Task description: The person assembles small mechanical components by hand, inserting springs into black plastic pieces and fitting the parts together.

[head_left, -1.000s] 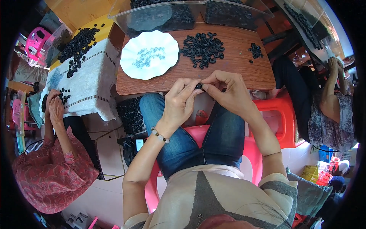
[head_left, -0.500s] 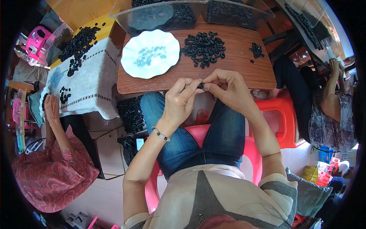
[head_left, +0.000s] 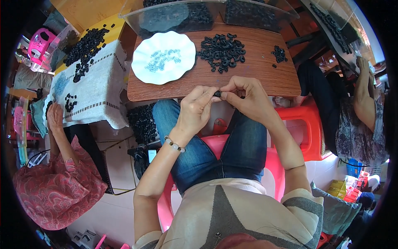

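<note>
Between my two hands, just off the near edge of the brown table (head_left: 186, 89), is a small black part (head_left: 217, 93). My left hand (head_left: 196, 107), with a bead bracelet at the wrist, pinches it from the left. From the right, the thumb and forefinger of my right hand (head_left: 244, 96) close on it too. Beyond my hands lies a pile of small black ring-like parts (head_left: 222, 52). Left of that pile stands a white scalloped plate (head_left: 143, 70) with many tiny clear or grey pieces. A smaller cluster of black parts (head_left: 279, 54) sits at the table's right.
Clear plastic bins (head_left: 174, 18) of black parts line the table's far edge. At left, a person's hand (head_left: 55, 117) rests by a cloth-covered table (head_left: 95, 93) with more black parts. Another person's arm (head_left: 364, 83) is at right, near a red stool (head_left: 309, 133).
My hands stay nearly in place, with the black part showing slightly more between my fingertips. The hands of the person at right have shifted slightly.
</note>
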A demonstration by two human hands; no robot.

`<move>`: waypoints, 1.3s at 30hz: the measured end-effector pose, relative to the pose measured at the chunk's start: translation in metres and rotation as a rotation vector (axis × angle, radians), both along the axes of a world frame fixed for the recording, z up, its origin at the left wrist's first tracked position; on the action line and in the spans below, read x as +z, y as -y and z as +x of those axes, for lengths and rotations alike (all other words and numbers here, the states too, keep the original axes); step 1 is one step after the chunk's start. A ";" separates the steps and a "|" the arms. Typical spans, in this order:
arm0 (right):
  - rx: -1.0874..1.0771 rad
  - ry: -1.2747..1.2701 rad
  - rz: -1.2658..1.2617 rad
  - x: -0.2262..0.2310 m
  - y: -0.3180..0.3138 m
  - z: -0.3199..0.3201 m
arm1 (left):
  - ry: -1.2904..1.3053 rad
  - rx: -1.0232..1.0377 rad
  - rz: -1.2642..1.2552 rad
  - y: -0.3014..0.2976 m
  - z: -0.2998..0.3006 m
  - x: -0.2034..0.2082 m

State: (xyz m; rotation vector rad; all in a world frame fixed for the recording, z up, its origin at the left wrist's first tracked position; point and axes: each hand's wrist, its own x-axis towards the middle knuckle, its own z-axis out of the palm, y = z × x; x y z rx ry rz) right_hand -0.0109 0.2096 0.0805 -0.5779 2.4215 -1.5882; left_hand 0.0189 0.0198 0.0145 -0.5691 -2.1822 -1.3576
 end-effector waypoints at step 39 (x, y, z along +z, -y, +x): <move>-0.111 -0.239 -0.113 -0.005 -0.012 0.010 | 0.296 -0.183 0.316 -0.006 0.001 -0.002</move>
